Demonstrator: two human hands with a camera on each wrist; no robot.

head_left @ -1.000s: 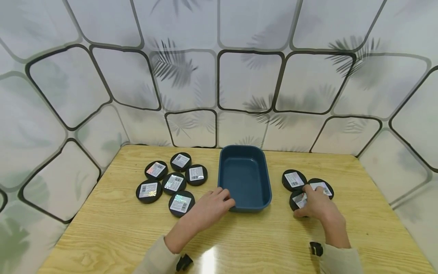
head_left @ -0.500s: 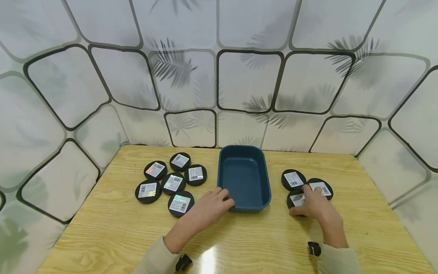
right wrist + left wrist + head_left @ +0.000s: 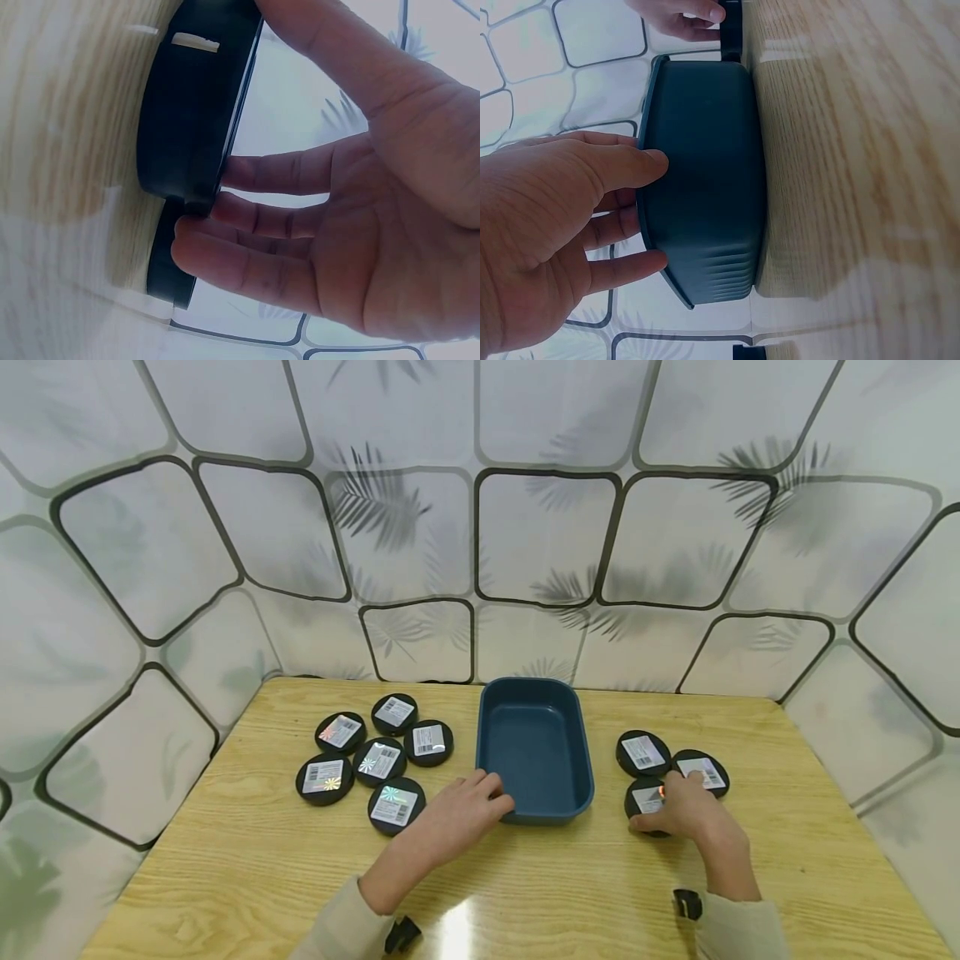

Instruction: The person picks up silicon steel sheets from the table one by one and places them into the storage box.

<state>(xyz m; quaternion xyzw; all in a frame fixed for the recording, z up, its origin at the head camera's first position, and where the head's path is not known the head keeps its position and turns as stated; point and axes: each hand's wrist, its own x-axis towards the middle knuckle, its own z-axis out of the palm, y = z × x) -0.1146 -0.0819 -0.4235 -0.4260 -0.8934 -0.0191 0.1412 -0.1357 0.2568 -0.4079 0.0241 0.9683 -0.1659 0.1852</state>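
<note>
In the head view, my left hand (image 3: 467,808) is at the centre, fingers bent at the near left corner of the blue tub (image 3: 536,752), which stands mid-frame on the wooden table (image 3: 547,893). My right hand (image 3: 693,810), lower right, curves around the nearest black disc (image 3: 643,798), thumb at its near edge. Two other discs (image 3: 643,753) lie just beyond it, and a cluster of six labelled discs (image 3: 380,761) lies left of the tub.

In the left wrist view, the tub fills the middle; I reach in from the left edge and pinch its rim (image 3: 655,86), thumb on the outer wall (image 3: 705,172), some fingers passing behind. The table covers the right side.

In the right wrist view, my hand enters from the right, half closed, holding the disc at upper centre by its edge between thumb and fingertips; another disc shows below it, partly behind my fingers.
</note>
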